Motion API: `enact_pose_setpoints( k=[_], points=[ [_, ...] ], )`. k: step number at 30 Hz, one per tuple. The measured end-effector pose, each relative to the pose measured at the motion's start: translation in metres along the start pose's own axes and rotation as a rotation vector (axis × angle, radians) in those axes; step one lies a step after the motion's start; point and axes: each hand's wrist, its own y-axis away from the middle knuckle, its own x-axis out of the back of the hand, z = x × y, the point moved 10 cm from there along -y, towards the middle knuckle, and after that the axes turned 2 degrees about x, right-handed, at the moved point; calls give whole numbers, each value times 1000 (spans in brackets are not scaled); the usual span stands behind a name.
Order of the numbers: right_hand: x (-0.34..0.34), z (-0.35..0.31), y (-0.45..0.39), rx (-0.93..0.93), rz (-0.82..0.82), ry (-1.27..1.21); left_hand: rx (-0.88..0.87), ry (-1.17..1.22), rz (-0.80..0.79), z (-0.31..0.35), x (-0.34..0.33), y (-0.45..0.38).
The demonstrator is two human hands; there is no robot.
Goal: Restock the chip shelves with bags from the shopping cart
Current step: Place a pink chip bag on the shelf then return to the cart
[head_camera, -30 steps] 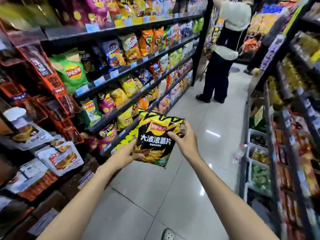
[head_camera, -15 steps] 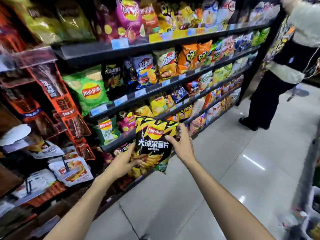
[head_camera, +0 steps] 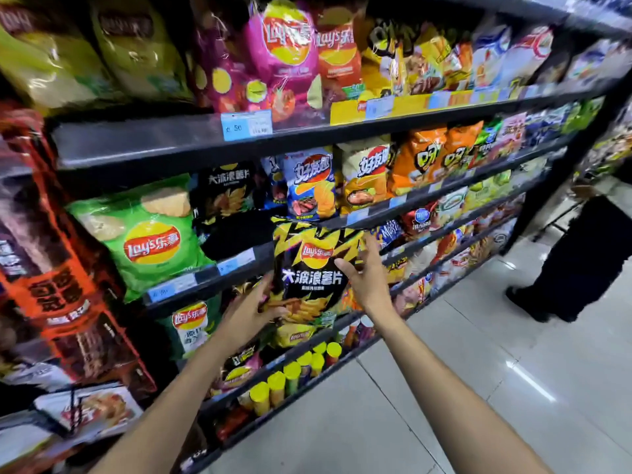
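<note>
- We note the black chip bag (head_camera: 313,268) upright between both hands, before the shelf (head_camera: 239,258) edge.
- Left hand (head_camera: 248,311) grips its lower left corner.
- Right hand (head_camera: 367,275) clasps its right edge, thumb across the front.

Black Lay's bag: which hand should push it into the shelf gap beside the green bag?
Probably left. The left hand grips the black Lay's bag at its bottom corner, nearer the gap; the right hand only steadies its right edge.

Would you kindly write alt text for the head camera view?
Two hands hold a black and yellow chip bag up to store shelves; the left hand grips its lower edge, the right hand its right side. A green chip bag lies on the shelf to the left.
</note>
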Motion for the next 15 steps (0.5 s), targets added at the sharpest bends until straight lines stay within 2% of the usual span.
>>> enact_pose_setpoints(
  k=[4,8,15],
  points=[
    [-22,-6,-46,50,-36,-79,2,99,70,-12,19,-30],
    [-43,-29,-87,133,-33,-136,50,75,175,-11,48,-52],
    [-97,-39,-142,237,-222,-186,128,154,384,-16,88,-63]
  ],
)
